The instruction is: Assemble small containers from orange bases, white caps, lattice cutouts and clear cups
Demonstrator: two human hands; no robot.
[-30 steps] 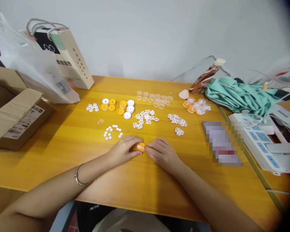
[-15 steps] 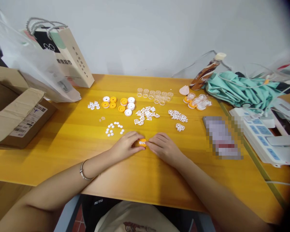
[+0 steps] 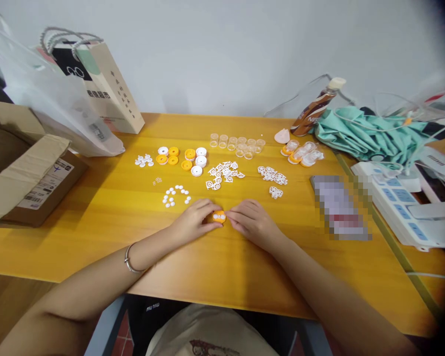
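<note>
My left hand (image 3: 193, 220) pinches a small round orange cap (image 3: 218, 221) between thumb and fingertips, low over the table. Small white round pieces (image 3: 219, 216) sit inside that cap. At the cap's right edge, my right hand (image 3: 258, 226) has thumb and index finger pressed together; whether anything is between them is too small to tell. Left of my left hand lie loose white round pieces (image 3: 171, 203) in a rough ring. Beyond both hands is a scatter of white flat cut-out plastic parts (image 3: 218, 173), with a second group of white cut-out parts (image 3: 275, 177) to its right.
Orange and white caps (image 3: 190, 154), clear plastic cups (image 3: 232, 143) and wrapped orange pieces (image 3: 300, 153) stand farther back. A cardboard box (image 3: 40, 198) is at left. On the right are a phone (image 3: 341, 205), a power strip (image 3: 396, 198), a bottle (image 3: 313, 111) and green cloth (image 3: 371, 136).
My right fingertips have drawn back slightly from the middle of the cap to its right edge, and the white pieces inside show more fully. My left hand still holds the cap.
</note>
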